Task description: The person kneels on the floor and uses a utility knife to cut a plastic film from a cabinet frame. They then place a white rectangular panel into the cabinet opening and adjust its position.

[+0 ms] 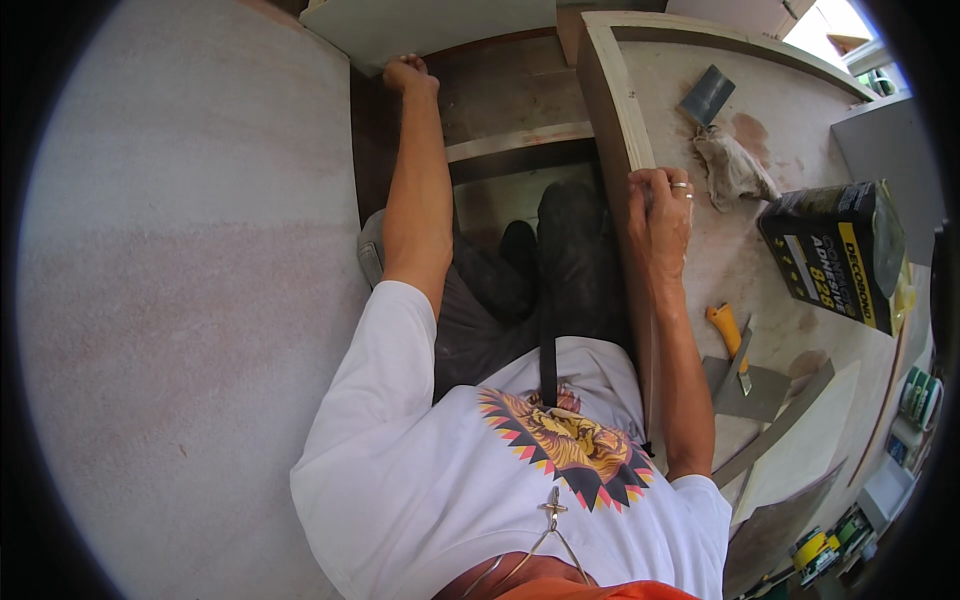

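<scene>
My left hand reaches far forward, its fingers curled at the lower edge of a pale panel. Whether anything small is in those fingers is hidden. My right hand, with a ring on one finger, is bent over the raised wooden rim of a bench-like cabinet on my right. Its fingers wrap that rim. Near this hand lie a crumpled whitish rag and a dark grey flat blade.
On the right-hand worktop stand a black and yellow metal can, a yellow-handled cutter and a flat grey plate. A large pale board fills the left side. Between my knees and the panel runs a wooden crosspiece.
</scene>
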